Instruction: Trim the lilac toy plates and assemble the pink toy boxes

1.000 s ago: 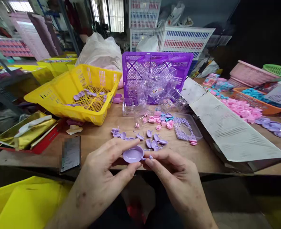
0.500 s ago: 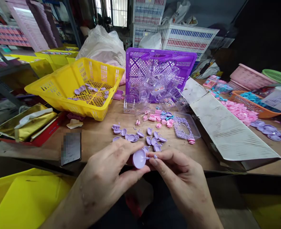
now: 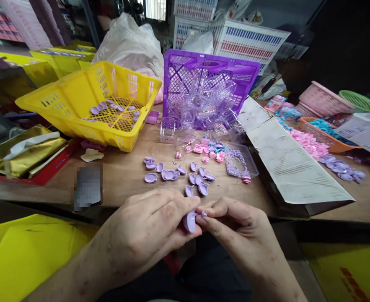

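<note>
Between the thumb and fingers of my left hand [image 3: 153,222] is a small purple plastic cup-shaped piece [image 3: 190,222], tilted so that its hollow side shows only partly. My right hand [image 3: 238,226] pinches the thin purple stem [image 3: 203,214] that sticks out from the piece; its little tip shows above the fingertips. Both hands meet just in front of the table edge. Just beyond them on the wood lie several similar purple pieces [image 3: 169,174], some with short stems attached. The palms and the curled fingers of the right hand are partly hidden.
A yellow basket [image 3: 55,98] with purple pieces stands at the left, a purple basket [image 3: 250,69] with clear plastic boxes behind. A clear tray [image 3: 252,161] holds small purple parts. A cardboard flap [image 3: 298,163] slopes at the right. A phone [image 3: 93,184] lies front left.
The cup-shaped piece has turned in my left hand from facing up to nearly edge-on, and both hands are slightly lower. The camera view has shifted a little.
</note>
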The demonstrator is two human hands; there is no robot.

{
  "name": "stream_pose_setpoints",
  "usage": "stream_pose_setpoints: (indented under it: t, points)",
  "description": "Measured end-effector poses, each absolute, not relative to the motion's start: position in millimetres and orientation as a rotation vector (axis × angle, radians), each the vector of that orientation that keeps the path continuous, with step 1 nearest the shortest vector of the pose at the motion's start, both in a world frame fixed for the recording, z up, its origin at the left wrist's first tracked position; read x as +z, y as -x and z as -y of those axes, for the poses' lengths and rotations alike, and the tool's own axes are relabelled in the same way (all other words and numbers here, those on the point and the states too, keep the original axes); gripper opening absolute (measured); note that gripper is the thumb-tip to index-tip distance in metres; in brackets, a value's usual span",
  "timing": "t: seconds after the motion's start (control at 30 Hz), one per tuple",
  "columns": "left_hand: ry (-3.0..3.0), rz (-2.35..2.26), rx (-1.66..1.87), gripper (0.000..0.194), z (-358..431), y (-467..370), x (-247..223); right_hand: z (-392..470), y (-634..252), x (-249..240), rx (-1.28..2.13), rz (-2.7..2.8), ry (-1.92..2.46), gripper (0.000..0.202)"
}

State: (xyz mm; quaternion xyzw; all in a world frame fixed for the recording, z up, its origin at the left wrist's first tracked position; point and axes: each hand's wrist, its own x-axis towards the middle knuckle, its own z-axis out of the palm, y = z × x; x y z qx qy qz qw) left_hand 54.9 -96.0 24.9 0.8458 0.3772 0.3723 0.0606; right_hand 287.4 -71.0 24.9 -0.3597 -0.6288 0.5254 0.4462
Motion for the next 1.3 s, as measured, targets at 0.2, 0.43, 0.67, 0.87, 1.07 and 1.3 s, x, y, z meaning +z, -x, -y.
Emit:
stream_pose_setpoints:
  t: [0.2,0.43,0.67,0.87,1.07,1.3]
  points:
    - [-2.440,-1.089,1.188,0.039,94.0,-56.7,18.2,73.4,-288.3,19.4,1.408,1.465,0.872,0.013]
    - [-2.367,-1.217,1.311,0.032,94.3,-62.0,20.6,77.3,-292.9,5.7,1.625,1.281,0.788,0.037]
    - [-2.330,-1.480,1.100,0.029,56.1,-34.8,-22.4,5.9,-357.5,-3.4,0.931,1.738,1.257,0.041]
    - [-2.333,-1.616,0.920,0.031,21.1,-30.4,-74.3,-141.2,-426.1,-24.3,0.357,1.911,1.809,0.032]
    - [-2.520,-1.642,0.838,0.043,9.7,-60.1,-92.7,-195.5,-426.2,-63.4,0.454,2.115,1.888,0.031]
    - [-2.565,-1.670,1.255,0.026,16.8,-28.1,-40.7,-202.1,-441.4,-70.4,0.531,2.192,1.854,0.012]
